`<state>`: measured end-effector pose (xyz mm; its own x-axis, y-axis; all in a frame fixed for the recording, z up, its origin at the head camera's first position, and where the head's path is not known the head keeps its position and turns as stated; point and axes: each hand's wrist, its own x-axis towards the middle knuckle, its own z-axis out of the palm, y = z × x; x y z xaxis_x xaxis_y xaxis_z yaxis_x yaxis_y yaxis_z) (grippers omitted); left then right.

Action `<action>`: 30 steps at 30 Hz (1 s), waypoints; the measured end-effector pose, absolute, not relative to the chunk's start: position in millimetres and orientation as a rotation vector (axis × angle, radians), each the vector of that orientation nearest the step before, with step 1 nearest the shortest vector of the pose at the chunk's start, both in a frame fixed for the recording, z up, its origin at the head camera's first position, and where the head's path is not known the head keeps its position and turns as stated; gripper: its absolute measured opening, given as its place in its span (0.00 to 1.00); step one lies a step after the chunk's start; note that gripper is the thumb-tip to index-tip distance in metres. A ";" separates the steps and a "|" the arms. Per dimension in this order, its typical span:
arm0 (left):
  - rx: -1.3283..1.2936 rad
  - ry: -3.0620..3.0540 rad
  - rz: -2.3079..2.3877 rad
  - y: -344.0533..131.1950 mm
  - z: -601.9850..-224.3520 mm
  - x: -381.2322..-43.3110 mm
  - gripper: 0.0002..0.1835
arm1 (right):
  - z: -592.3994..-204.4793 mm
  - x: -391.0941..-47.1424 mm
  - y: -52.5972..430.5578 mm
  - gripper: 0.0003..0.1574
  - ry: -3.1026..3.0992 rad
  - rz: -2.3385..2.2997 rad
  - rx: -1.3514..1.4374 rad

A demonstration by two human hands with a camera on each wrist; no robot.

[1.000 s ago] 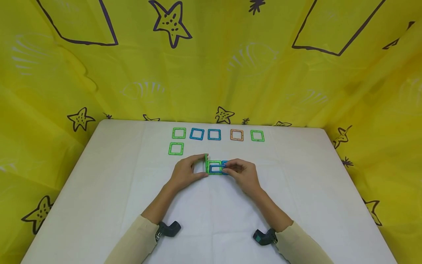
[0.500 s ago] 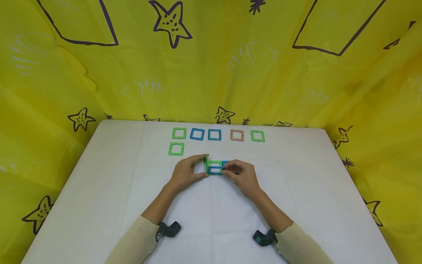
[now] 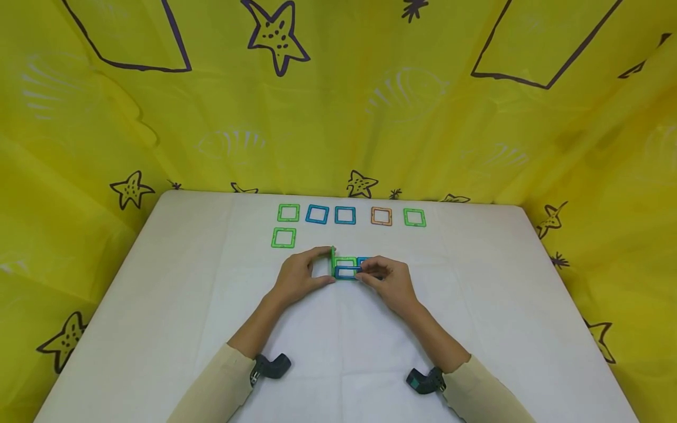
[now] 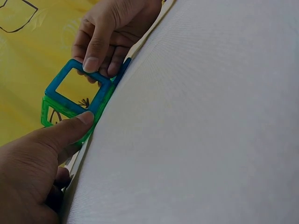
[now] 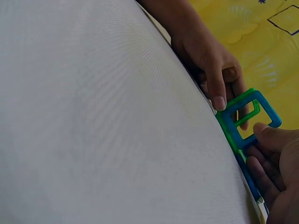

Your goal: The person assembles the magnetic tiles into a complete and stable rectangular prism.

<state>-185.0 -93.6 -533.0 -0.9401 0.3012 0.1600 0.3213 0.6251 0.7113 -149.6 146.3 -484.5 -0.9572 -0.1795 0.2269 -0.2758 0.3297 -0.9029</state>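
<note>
My left hand [image 3: 301, 275] holds a green square magnetic tile [image 3: 333, 261] upright between thumb and fingers. A second green tile [image 3: 346, 259] lies flat on the table, with a flat blue tile [image 3: 362, 260] joined at its right, partly hidden by my right hand [image 3: 391, 281]. That hand pinches another blue tile [image 4: 100, 97] by its right side and holds it upright along the near edge of the flat green tile. In the left wrist view, the left thumb touches the pinched blue tile's lower corner, where it meets the upright green tile.
Across the back of the white table [image 3: 158, 305] lie a green tile [image 3: 288, 220], two blue tiles [image 3: 345, 222], an orange tile [image 3: 381, 224] and a green tile [image 3: 415, 225]. Another green tile [image 3: 283, 245] lies in front at left. Yellow patterned cloth [image 3: 328, 117] hangs behind.
The right hand has lowered the blue tile slightly, toward the near edge of the flat green tile and against the upright one. The left hand has stayed in place.
</note>
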 end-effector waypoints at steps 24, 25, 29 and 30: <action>-0.539 -2.812 -1.230 -92.9 -529.4 -185.4 0.36 | -527.8 -167.5 157.6 0.09 -2.394 1.768 0.498; -0.538 -2.812 -1.231 -92.9 -529.3 -185.3 0.36 | -528.1 -167.3 157.8 0.09 -2.390 1.768 0.506; -0.540 -2.808 -1.234 -92.6 -528.6 -184.9 0.35 | -528.9 -167.1 158.5 0.08 -2.374 1.781 0.530; -0.541 -2.807 -1.232 -92.5 -528.6 -184.9 0.35 | -529.1 -167.1 158.4 0.08 -2.374 1.781 0.531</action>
<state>-184.9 -92.5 -528.6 -0.9393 0.3020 0.1629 0.3244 0.6264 0.7088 -167.1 158.4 -529.1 -0.9302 -0.2014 0.3068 -0.3509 0.2432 -0.9043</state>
